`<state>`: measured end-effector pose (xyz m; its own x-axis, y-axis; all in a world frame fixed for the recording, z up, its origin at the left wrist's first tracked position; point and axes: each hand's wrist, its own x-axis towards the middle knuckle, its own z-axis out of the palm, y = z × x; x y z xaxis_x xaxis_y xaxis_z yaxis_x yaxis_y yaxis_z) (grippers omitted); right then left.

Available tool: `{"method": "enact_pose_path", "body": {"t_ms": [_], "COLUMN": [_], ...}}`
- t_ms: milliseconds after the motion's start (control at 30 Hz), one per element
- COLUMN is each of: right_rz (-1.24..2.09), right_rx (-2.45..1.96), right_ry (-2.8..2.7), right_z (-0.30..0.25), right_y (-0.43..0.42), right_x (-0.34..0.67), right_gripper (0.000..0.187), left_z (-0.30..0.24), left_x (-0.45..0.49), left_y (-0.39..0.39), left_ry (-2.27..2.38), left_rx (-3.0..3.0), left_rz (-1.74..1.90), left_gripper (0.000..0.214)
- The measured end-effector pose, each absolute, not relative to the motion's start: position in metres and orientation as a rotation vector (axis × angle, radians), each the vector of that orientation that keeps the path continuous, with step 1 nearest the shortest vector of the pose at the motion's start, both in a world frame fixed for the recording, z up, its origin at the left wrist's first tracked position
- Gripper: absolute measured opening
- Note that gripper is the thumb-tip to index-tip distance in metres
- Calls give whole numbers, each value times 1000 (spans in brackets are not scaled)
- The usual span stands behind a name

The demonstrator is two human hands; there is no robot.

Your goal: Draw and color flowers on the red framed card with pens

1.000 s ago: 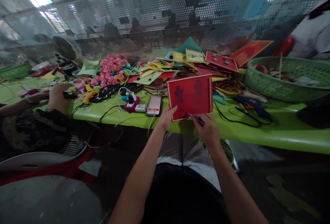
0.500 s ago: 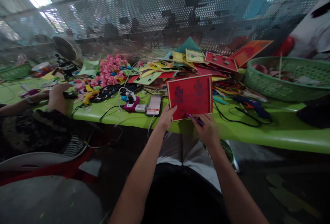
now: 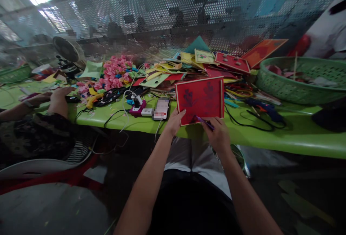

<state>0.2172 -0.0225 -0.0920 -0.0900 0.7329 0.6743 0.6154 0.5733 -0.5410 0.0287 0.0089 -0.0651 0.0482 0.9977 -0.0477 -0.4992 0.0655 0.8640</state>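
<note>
A red rectangular card (image 3: 202, 101) with a pale thin border and dark drawn shapes is tilted up at the front edge of the green table (image 3: 135, 124). My left hand (image 3: 174, 121) grips its lower left corner, thumb on the front face. Closed around a purple pen (image 3: 207, 123) is my right hand (image 3: 217, 133), at the lower edge of the card. The pen's tip meets the red surface near the bottom middle. Left of the card lies a phone (image 3: 161, 109) with a white cable, beside a purple power socket block (image 3: 137, 109).
Piled cards (image 3: 173, 69) and pink paper flowers (image 3: 116, 72) cover the table's back. A glue gun (image 3: 266, 109) with a black cord and a green basket (image 3: 302, 80) stand right. A fan (image 3: 69, 49) and another person's hands (image 3: 58, 96) are at left.
The pen tip has shifted very slightly on the card. My left hand keeps the same hold, and the view has tilted a little.
</note>
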Motion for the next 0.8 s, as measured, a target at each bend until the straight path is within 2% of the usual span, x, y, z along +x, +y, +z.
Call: {"method": "enact_pose_path", "body": {"t_ms": [800], "right_rz": [211], "right_rx": [-1131], "right_ry": [-1827], "right_z": [-93], "right_y": [-22], "right_x": [218], "right_gripper": [29], "left_z": [-63], "left_x": [29], "left_y": [8], "left_ry": [840], "left_rx": [796], "left_rz": [1329], "left_gripper": [42]}}
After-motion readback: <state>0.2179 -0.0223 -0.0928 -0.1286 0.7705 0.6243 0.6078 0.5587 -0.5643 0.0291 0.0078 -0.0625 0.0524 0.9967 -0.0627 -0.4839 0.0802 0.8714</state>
